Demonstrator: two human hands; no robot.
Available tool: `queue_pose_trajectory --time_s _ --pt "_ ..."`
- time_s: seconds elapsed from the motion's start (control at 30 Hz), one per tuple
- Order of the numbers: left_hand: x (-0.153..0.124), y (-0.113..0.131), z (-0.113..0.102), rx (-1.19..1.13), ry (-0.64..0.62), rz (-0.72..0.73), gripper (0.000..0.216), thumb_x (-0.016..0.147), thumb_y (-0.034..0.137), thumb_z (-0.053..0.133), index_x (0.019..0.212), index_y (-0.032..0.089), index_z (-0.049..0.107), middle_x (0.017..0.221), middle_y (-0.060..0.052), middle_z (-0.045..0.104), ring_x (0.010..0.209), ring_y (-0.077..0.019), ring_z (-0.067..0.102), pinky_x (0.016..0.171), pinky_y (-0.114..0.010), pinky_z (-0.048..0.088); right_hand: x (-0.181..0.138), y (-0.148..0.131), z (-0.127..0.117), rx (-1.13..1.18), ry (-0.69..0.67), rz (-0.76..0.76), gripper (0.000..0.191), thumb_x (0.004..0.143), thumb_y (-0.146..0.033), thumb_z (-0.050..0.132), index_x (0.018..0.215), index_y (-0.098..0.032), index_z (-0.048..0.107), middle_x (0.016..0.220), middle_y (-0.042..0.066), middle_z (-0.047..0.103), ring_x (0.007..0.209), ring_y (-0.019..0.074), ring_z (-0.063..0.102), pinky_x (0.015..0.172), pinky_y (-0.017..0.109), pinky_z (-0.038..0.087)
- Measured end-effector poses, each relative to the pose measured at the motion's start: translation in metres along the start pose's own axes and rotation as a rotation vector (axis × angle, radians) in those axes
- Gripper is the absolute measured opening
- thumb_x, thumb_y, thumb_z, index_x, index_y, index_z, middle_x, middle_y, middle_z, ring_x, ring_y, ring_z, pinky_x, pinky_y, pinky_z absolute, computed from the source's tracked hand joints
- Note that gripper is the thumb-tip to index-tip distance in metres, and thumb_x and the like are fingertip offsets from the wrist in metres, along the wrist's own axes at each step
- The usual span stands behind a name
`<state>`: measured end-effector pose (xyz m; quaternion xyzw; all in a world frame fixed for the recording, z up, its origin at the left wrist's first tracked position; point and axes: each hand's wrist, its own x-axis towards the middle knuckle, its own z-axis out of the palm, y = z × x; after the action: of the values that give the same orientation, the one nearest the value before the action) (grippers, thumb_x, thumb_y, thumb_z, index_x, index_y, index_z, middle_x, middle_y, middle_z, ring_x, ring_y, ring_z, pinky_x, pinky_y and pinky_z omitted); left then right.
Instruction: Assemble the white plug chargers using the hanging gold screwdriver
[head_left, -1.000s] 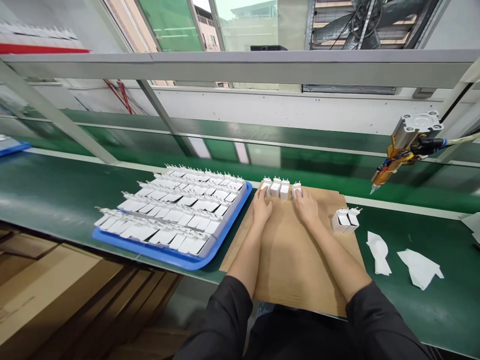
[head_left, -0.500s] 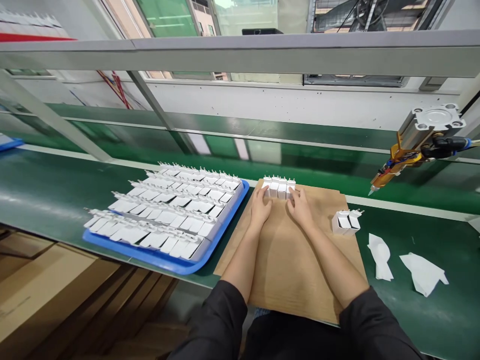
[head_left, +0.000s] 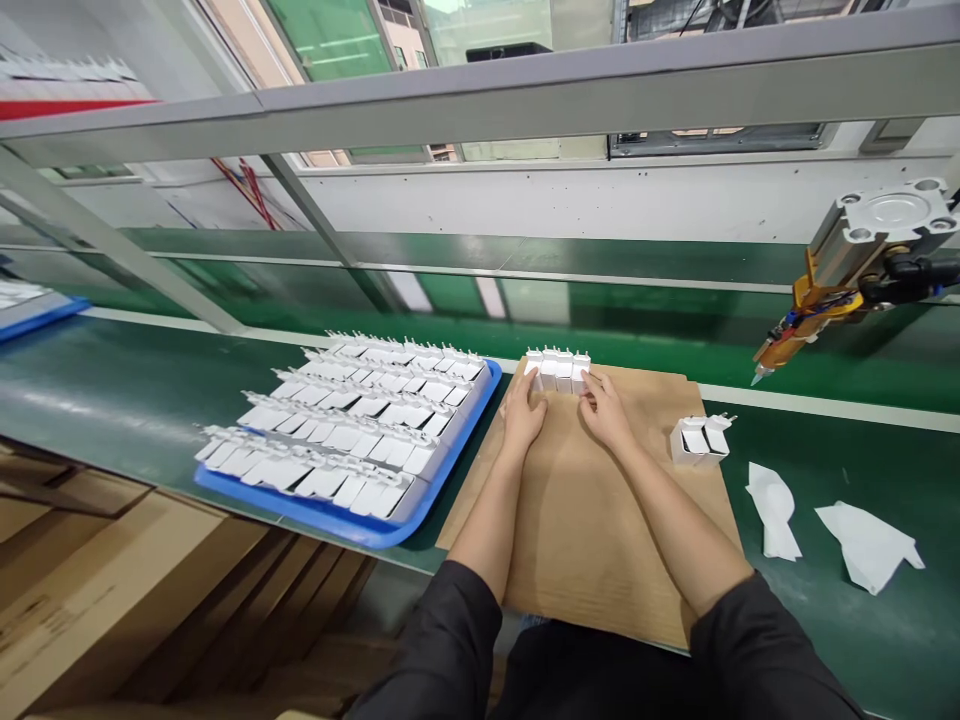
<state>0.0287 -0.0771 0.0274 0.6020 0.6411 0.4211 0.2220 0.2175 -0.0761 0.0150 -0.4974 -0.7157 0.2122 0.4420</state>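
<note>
Several small white plug housings point(head_left: 556, 372) with thin pins along the back stand upright in a short row at the far end of a brown cardboard sheet point(head_left: 600, 510). My left hand point(head_left: 523, 412) is at the row's left end, its fingertips against the side and its thumb apart. At the right end, my right hand point(head_left: 602, 408) has its fingers against or just beside the last housing, with the thumb spread inward. Neither hand wraps around a piece. A pair of similar white housings point(head_left: 701, 442) sits near the sheet's right edge, away from my hands.
Left of the sheet, a blue tray point(head_left: 491, 385) carries rows of white housings. A dispenser-like tool point(head_left: 810, 305) with a fine tip hangs at the right. White paper scraps point(head_left: 870, 545) lie on the green bench point(head_left: 810, 440). Cardboard point(head_left: 112, 600) is stacked below left.
The view has shifted slightly. My right fingertips have drawn back a little from the row's front toward its right side; the row stays in place.
</note>
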Motion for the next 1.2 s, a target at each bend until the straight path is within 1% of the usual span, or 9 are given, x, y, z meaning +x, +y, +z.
queue_pose_trajectory --time_s 0.13,0.23,0.37,0.5,0.73,0.9,0.97,1.1,1.2 --pt "0.006 -0.011 0.002 -0.113 -0.041 -0.019 0.071 0.082 0.015 0.066 0.149 0.035 0.055 0.155 -0.002 0.056 0.139 -0.0318 0.057 0.127 -0.053 0.033 0.0 0.005 0.002 0.059 0.0 -0.015 0.058 0.093 -0.014 0.045 0.15 -0.024 0.052 0.15 0.017 0.048 0.107 0.0218 0.07 0.099 0.042 0.062" --pt "0.01 -0.02 0.004 -0.188 -0.066 -0.002 0.073 0.082 0.016 0.066 0.152 0.034 0.052 0.157 -0.002 0.055 0.144 -0.0302 0.052 0.128 -0.049 0.034 0.0 0.007 0.002 0.088 0.0 -0.023 0.062 0.091 -0.013 0.046 0.151 -0.027 0.05 0.152 0.015 0.047 0.108 0.0223 0.07 0.098 0.043 0.063" --pt "0.011 -0.024 0.006 -0.205 -0.071 -0.002 0.076 0.082 0.016 0.067 0.153 0.034 0.05 0.16 -0.002 0.051 0.147 -0.0305 0.049 0.128 -0.049 0.034 0.0 0.008 0.002 0.113 0.0 -0.025 0.065 0.089 -0.012 0.048 0.152 -0.026 0.047 0.15 0.015 0.049 0.108 0.0229 0.069 0.097 0.043 0.063" --pt "0.009 -0.019 0.004 -0.186 -0.075 -0.006 0.078 0.08 0.012 0.065 0.153 0.035 0.051 0.16 -0.001 0.051 0.149 -0.0308 0.047 0.129 -0.051 0.031 -0.001 0.007 0.0 0.125 0.0 -0.027 0.067 0.087 -0.012 0.05 0.152 -0.028 0.046 0.149 0.014 0.05 0.107 0.0222 0.069 0.096 0.043 0.063" --pt "0.004 -0.006 0.0 -0.118 -0.07 0.031 0.082 0.077 0.008 0.063 0.154 0.032 0.05 0.162 -0.002 0.049 0.157 -0.0312 0.034 0.134 -0.053 0.017 -0.003 0.004 0.002 0.116 -0.007 -0.027 0.07 0.084 -0.011 0.052 0.152 -0.029 0.044 0.151 0.014 0.045 0.105 0.0219 0.067 0.095 0.043 0.062" --pt "0.002 -0.001 -0.002 -0.123 -0.045 0.05 0.09 0.076 0.006 0.061 0.161 0.028 0.038 0.168 -0.005 0.04 0.159 -0.0291 0.03 0.134 -0.046 0.018 -0.003 0.005 0.001 0.112 -0.006 -0.025 0.07 0.085 -0.012 0.052 0.152 -0.029 0.043 0.149 0.014 0.046 0.104 0.0214 0.067 0.093 0.042 0.063" --pt "0.002 0.0 -0.004 -0.141 -0.015 -0.016 0.093 0.077 0.007 0.062 0.163 0.026 0.032 0.169 -0.006 0.037 0.158 -0.0297 0.031 0.133 -0.045 0.021 -0.003 0.006 0.001 0.112 -0.003 -0.024 0.07 0.085 -0.012 0.052 0.152 -0.028 0.043 0.149 0.014 0.047 0.102 0.0208 0.067 0.093 0.042 0.063" --pt "0.005 -0.002 -0.008 -0.158 0.031 -0.219 0.089 0.081 0.011 0.062 0.164 0.022 0.03 0.164 -0.012 0.044 0.153 -0.0319 0.041 0.129 -0.047 0.03 -0.003 0.007 0.001 0.114 0.003 -0.023 0.071 0.085 -0.012 0.052 0.154 -0.029 0.041 0.149 0.014 0.047 0.1 0.0199 0.068 0.093 0.042 0.063" --pt "0.009 -0.006 -0.011 -0.148 0.058 -0.257 0.085 0.083 0.012 0.06 0.163 0.02 0.031 0.16 -0.015 0.049 0.151 -0.032 0.044 0.127 -0.047 0.032 -0.003 0.008 0.001 0.117 0.005 -0.021 0.072 0.086 -0.013 0.052 0.155 -0.03 0.04 0.149 0.015 0.047 0.098 0.0196 0.068 0.092 0.043 0.063"
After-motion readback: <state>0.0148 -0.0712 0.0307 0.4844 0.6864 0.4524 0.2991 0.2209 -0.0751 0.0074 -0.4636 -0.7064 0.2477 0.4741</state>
